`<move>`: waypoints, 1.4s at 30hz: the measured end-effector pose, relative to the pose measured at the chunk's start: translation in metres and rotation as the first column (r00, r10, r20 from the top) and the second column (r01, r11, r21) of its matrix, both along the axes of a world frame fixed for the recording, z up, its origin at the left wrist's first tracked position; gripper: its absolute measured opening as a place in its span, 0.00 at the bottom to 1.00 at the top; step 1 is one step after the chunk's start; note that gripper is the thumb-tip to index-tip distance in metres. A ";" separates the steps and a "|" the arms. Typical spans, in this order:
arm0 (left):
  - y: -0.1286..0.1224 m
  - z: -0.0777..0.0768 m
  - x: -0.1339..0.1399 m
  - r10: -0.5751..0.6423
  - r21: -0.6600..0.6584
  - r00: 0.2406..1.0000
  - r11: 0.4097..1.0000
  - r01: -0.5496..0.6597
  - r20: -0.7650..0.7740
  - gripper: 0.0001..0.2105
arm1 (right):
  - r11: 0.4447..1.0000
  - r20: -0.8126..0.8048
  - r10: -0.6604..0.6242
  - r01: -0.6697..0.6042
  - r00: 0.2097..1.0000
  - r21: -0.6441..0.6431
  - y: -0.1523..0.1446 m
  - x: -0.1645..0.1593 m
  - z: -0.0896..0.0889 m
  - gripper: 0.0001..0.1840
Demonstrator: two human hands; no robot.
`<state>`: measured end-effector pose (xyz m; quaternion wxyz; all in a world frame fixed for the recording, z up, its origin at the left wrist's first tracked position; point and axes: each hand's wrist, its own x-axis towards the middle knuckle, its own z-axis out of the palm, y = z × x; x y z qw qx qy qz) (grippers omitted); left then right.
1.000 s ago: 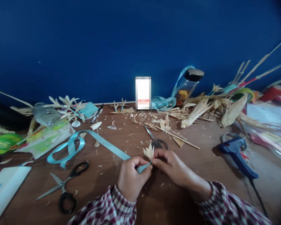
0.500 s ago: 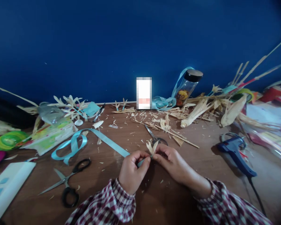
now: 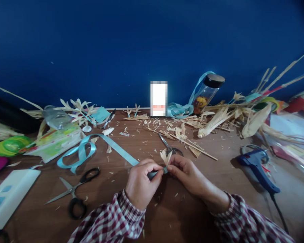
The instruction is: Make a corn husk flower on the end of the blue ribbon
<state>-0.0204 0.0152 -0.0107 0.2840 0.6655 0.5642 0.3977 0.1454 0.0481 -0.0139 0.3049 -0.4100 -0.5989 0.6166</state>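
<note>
My left hand [image 3: 145,180] pinches a light blue ribbon [image 3: 120,149], whose long tail runs back to a loose loop on the brown table. In my right hand [image 3: 188,175], thumb and fingers grip the base of a small pale flower of corn husk [image 3: 165,157], its petals pointing up. A bit of ribbon shows around the flower's base between my two hands, which almost touch. Just beyond the flower lies a pair of scissors [image 3: 176,151], partly hidden by my right hand.
Open scissors [image 3: 73,190] lie at the left, and a blue glue gun [image 3: 259,170] with a cable at the right. Husk scraps [image 3: 182,130] litter the middle. Against the blue wall lean a black-lidded jar [image 3: 205,96] and a bright, blurred-out rectangle [image 3: 159,98]. Finished-looking husk flowers [image 3: 78,109] lie at back left.
My left hand has shifted slightly left, away from my right hand. More ribbon now shows at the flower's base. The whole view has moved a little.
</note>
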 end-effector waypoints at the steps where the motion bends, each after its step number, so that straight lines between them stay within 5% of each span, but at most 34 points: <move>1: 0.000 0.000 0.000 -0.015 -0.022 1.000 1.000 0.015 -0.008 0.05 | 1.000 0.002 0.003 -0.003 1.000 -0.002 0.000 0.000 -0.001 0.09; 5: -0.001 -0.003 0.000 -0.025 -0.023 0.994 0.999 0.023 -0.105 0.08 | 1.000 -0.002 -0.001 0.001 1.000 0.012 0.001 0.002 -0.004 0.09; 8: -0.004 -0.002 0.002 0.028 0.112 0.979 0.994 -0.005 -0.204 0.22 | 1.000 -0.006 0.000 0.000 1.000 0.022 0.001 0.003 -0.006 0.10; 12: -0.011 -0.003 0.008 0.098 0.228 0.989 0.971 -0.070 -0.114 0.28 | 0.999 0.017 -0.019 0.018 1.000 0.031 0.000 0.003 -0.005 0.09; 15: -0.011 -0.007 0.010 0.118 0.144 0.992 0.982 -0.123 0.044 0.27 | 0.994 0.052 0.001 -0.006 0.999 0.106 0.000 0.002 0.000 0.10; 18: -0.007 -0.006 0.006 0.021 0.032 0.994 0.999 -0.024 0.105 0.28 | 0.975 0.094 0.011 -0.032 0.996 0.218 0.000 0.001 0.006 0.10; 23: 0.002 0.004 -0.004 -0.153 -0.118 0.982 0.979 0.166 0.108 0.09 | 0.978 0.083 0.013 -0.031 0.996 0.208 0.000 0.000 0.006 0.09; 34: 0.004 0.006 -0.003 -0.024 -0.365 0.993 0.928 0.066 0.119 0.07 | 0.977 0.141 -0.025 -0.006 0.990 0.212 0.000 0.000 0.003 0.09; 42: 0.006 0.007 -0.002 0.016 -0.496 0.974 0.863 0.100 0.225 0.09 | 0.988 0.097 0.001 -0.016 0.995 0.156 -0.001 0.000 0.003 0.10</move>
